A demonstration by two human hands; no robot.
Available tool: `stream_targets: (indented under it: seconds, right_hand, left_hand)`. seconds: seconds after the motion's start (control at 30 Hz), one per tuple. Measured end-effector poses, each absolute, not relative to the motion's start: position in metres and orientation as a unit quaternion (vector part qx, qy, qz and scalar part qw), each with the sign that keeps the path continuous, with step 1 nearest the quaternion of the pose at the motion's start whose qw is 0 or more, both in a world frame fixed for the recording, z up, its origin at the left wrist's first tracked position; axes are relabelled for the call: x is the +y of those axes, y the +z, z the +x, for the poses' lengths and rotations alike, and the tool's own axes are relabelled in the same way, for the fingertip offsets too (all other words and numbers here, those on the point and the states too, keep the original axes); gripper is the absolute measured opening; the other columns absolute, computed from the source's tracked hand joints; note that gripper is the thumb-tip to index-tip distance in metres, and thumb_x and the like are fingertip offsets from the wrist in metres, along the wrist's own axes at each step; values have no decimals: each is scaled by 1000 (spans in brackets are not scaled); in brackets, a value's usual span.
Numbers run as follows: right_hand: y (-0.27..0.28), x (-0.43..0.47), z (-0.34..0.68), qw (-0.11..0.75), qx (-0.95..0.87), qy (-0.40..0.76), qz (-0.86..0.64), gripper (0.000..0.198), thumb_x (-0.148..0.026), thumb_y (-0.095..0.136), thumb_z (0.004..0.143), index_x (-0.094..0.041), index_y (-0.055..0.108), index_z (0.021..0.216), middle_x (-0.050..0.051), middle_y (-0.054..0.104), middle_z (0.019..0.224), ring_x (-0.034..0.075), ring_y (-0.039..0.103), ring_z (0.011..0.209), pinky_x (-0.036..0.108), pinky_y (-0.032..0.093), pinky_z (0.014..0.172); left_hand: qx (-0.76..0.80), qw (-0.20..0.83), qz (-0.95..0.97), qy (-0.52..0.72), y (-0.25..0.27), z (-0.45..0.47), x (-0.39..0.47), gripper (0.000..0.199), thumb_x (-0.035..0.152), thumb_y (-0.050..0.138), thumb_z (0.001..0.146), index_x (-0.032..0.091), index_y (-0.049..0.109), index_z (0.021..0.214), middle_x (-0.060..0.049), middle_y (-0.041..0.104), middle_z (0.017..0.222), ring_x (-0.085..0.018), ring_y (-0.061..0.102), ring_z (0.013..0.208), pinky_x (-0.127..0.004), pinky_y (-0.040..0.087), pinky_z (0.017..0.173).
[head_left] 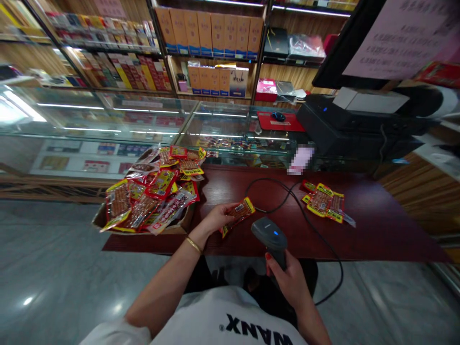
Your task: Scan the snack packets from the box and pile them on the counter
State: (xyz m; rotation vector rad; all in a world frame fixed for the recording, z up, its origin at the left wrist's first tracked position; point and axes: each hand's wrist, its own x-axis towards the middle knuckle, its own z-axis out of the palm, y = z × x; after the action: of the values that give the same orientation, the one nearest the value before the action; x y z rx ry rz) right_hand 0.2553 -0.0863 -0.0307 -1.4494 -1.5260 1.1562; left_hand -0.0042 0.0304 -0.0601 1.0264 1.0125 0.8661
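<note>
My left hand (216, 218) grips a snack packet (238, 214) with yellow ends and a clear middle showing reddish-brown strips, just above the dark red counter. A small pale label shows on the packet. Wrapped round the handle of a dark grey barcode scanner (269, 233) is my right hand (287, 275). The scanner's head is close to the packet's right side, and a blue light glows on top of it. Left of my hands, a cardboard box (179, 227) is heaped with similar packets (143, 203). Several more packets (323, 201) lie in a small pile on the right.
A black cable (305, 215) loops over the counter (373, 225). Behind stand a glass display case (223, 122), a red mouse pad (283, 123) and a dark machine beneath a monitor (345, 43). A blurred-out pink item (301, 159) lies at the counter's back edge. Shelves of boxes line the wall.
</note>
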Motion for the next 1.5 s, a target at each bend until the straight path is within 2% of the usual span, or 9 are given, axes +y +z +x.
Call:
stream_targets:
  seconds: [0.33, 0.53, 0.63, 0.8, 0.97, 1.13, 1.27, 1.4, 1.5]
  right_hand:
    - [-34, -85, 249, 335, -617, 430, -567, 30, -50, 60, 95, -22, 63, 84, -2, 65, 60, 18, 62, 55, 27, 48, 57]
    - [-33, -75, 250, 342, -614, 420, -574, 30, -51, 62, 94, -22, 64, 84, -1, 65, 59, 20, 62, 54, 28, 46, 57]
    - [-30, -74, 253, 348, -611, 424, -571, 28, -50, 65, 92, -23, 64, 83, 0, 66, 61, 20, 61, 55, 29, 47, 58]
    - [-37, -71, 258, 397, -563, 462, -559, 29, -50, 71, 88, -23, 64, 78, -1, 65, 60, 18, 59, 52, 28, 46, 56]
    - [-64, -55, 264, 477, -493, 498, -530, 45, -66, 66, 85, -21, 64, 80, -2, 62, 57, 16, 57, 49, 27, 47, 50]
    - [-80, -52, 271, 534, -443, 522, -496, 54, -66, 69, 81, -17, 70, 102, -3, 61, 61, 14, 54, 47, 26, 46, 47]
    - [-82, -55, 274, 562, -414, 520, -493, 58, -68, 69, 81, -17, 71, 108, -3, 60, 61, 13, 53, 47, 25, 43, 46]
    - [-83, -56, 275, 557, -398, 523, -507, 55, -66, 74, 78, -17, 72, 103, -2, 62, 61, 14, 55, 47, 26, 45, 46]
    - [-81, -57, 276, 538, -393, 534, -521, 53, -67, 78, 74, -18, 71, 94, -1, 64, 60, 15, 56, 46, 26, 46, 45]
  left_hand:
    - [455, 668, 467, 359, -61, -7, 34, 68, 13, 74, 65, 15, 66, 133, -8, 76, 117, -23, 71, 99, -32, 53, 89]
    - [472, 658, 479, 338, -58, -4, 37, 56, 10, 70, 63, 15, 72, 119, -4, 78, 104, -20, 70, 91, -27, 53, 81]
    - [456, 671, 473, 342, -55, -4, 37, 59, 10, 70, 62, 17, 72, 121, -2, 79, 100, -19, 70, 87, -27, 53, 79]
    - [498, 653, 413, 394, -51, 1, 36, 62, 11, 73, 61, 17, 71, 122, -4, 78, 105, -19, 71, 87, -27, 54, 77]
    - [496, 664, 352, 434, -48, 32, 55, 58, 10, 67, 65, 20, 69, 122, -3, 78, 105, -17, 71, 82, -27, 54, 75]
    - [449, 716, 361, 394, -37, 108, 100, 52, 4, 66, 64, 16, 69, 115, -6, 76, 101, -16, 70, 80, -28, 55, 80]
    - [411, 750, 382, 351, -29, 167, 128, 53, 11, 70, 70, 11, 65, 122, -16, 73, 112, -22, 72, 94, -39, 56, 90]
    - [433, 723, 401, 360, -29, 178, 120, 52, 13, 74, 72, 13, 65, 123, -22, 66, 130, -27, 67, 113, -46, 50, 102]
    - [458, 663, 434, 404, -23, 141, 85, 37, 11, 71, 74, 15, 73, 110, -17, 71, 124, -26, 65, 115, -45, 46, 107]
